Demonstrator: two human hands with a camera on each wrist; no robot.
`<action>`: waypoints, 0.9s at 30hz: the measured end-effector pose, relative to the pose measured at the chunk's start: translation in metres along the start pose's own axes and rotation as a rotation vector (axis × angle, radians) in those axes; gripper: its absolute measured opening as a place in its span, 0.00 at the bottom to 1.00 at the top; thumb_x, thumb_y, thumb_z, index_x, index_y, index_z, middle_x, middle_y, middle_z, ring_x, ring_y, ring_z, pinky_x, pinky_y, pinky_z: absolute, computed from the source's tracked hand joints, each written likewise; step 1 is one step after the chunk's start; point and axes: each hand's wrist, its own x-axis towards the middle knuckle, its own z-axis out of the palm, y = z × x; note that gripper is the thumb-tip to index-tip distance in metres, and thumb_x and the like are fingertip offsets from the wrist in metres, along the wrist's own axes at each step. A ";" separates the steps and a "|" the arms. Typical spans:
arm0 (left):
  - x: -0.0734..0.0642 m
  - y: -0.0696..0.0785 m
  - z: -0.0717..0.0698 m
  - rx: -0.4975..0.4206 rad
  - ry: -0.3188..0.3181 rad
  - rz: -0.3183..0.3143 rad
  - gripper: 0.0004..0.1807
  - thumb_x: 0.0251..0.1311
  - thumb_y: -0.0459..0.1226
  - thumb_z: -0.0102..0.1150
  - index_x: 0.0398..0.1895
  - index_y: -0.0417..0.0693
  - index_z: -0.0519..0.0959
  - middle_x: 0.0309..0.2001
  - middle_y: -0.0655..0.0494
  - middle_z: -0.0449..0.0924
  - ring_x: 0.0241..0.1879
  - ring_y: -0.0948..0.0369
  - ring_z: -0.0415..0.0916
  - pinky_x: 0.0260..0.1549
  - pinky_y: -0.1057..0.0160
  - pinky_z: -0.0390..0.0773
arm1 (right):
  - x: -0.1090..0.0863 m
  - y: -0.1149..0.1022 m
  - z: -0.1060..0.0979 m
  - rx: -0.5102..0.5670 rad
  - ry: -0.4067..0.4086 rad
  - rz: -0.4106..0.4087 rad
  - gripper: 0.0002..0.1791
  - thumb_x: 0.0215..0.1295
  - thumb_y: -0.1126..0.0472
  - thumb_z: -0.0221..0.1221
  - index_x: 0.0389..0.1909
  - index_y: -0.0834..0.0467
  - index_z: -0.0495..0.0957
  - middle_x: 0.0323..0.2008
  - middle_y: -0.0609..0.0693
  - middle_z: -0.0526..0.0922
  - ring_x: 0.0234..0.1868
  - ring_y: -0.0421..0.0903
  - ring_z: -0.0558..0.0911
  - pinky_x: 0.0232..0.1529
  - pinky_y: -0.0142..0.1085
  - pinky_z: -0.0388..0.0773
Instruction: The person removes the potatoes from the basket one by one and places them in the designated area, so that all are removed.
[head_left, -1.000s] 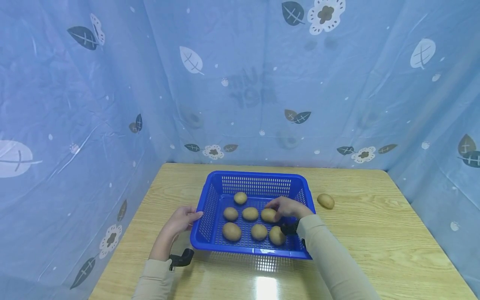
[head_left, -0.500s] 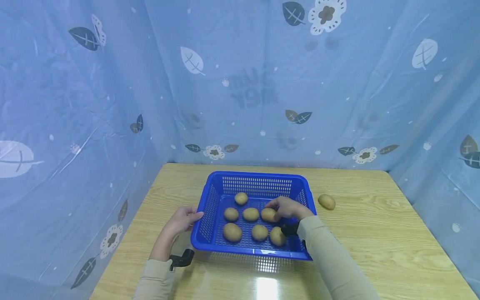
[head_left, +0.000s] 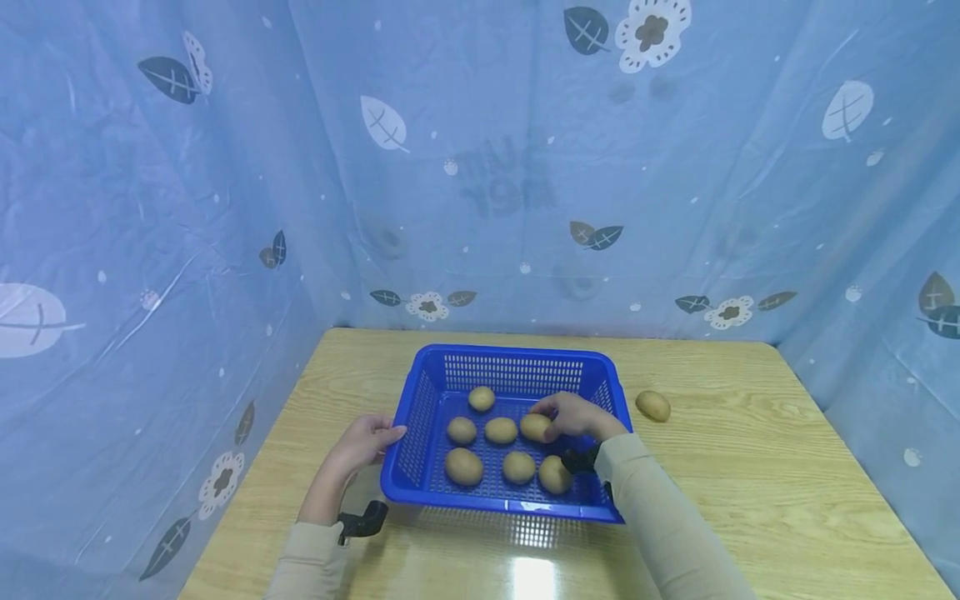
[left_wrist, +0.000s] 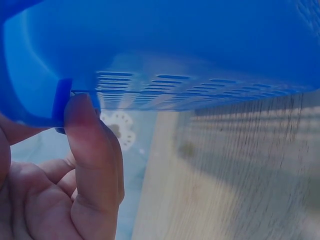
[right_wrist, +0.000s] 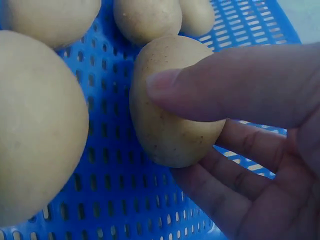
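Observation:
A blue slotted plastic basket [head_left: 502,502] stands on the table with several potatoes inside. My left hand [head_left: 365,442] pinches its left rim, thumb on top and fingers underneath; the left wrist view shows the fingertips [left_wrist: 82,120] curled under that rim. Inside the basket, toward the right, my right hand [head_left: 573,414] grips a potato [right_wrist: 170,100] between thumb and fingers. Beside it lies another potato [head_left: 501,430], and a rounder potato [head_left: 555,475] sits just in front, partly behind the wrist strap. Whether the gripped potato touches the basket floor, I cannot tell.
A single potato [head_left: 653,406] lies on the wooden table [head_left: 765,467], right of the basket. Blue patterned curtains [head_left: 480,167] hang behind and at both sides of the table. Black camera mounts [head_left: 363,520] sit at the wrists.
The potato in my right hand has shifted very slightly up and to the left. My left hand stays on the basket rim.

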 end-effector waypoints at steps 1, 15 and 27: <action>0.000 0.000 0.000 0.002 -0.001 0.001 0.12 0.67 0.38 0.51 0.38 0.35 0.79 0.31 0.49 0.83 0.32 0.58 0.81 0.40 0.54 0.83 | 0.000 0.000 0.000 0.004 0.000 -0.004 0.26 0.45 0.69 0.66 0.51 0.55 0.80 0.50 0.50 0.82 0.49 0.48 0.78 0.56 0.50 0.73; -0.004 0.000 -0.001 -0.003 -0.005 0.018 0.14 0.67 0.38 0.51 0.39 0.33 0.79 0.32 0.47 0.84 0.32 0.58 0.81 0.38 0.55 0.83 | 0.000 0.001 -0.006 0.046 0.053 -0.121 0.26 0.48 0.68 0.64 0.53 0.61 0.77 0.51 0.57 0.80 0.40 0.45 0.77 0.42 0.40 0.76; -0.002 0.000 0.000 0.008 0.002 0.013 0.13 0.67 0.38 0.51 0.38 0.36 0.79 0.31 0.50 0.84 0.32 0.58 0.81 0.40 0.53 0.82 | 0.001 0.001 -0.010 0.114 0.142 -0.160 0.27 0.50 0.65 0.64 0.55 0.57 0.76 0.49 0.54 0.80 0.46 0.49 0.77 0.46 0.43 0.77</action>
